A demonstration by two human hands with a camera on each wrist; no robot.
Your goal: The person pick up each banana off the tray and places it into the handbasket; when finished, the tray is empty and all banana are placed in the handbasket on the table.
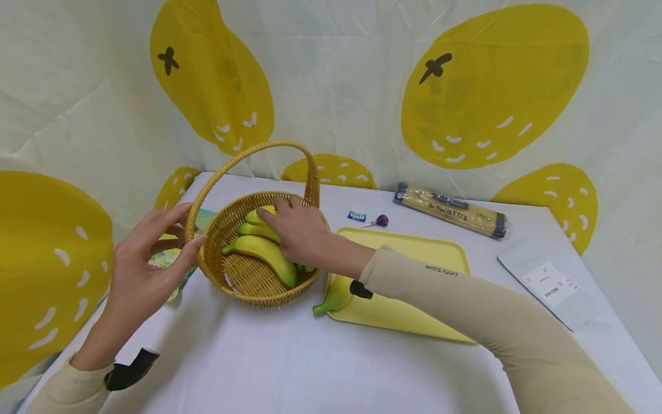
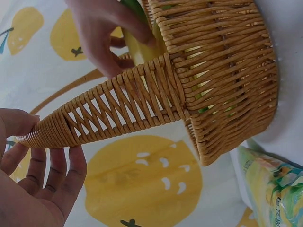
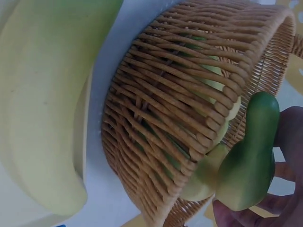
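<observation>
Right hand [image 1: 297,230] curled over the bananas [image 1: 264,250] inside the basket [image 1: 248,282], fingers wrapped on the bunch. Left hand [image 1: 147,259] spread, fingers steadying the basket's handle [image 1: 207,184] and rim. Bananas seemingly already placed; one banana [image 1: 331,302] left on the yellow tray [image 1: 414,316], just beside the basket.

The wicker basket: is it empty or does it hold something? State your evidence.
Not empty. The wicker basket holds a bunch of bananas, which the right hand grips.
</observation>
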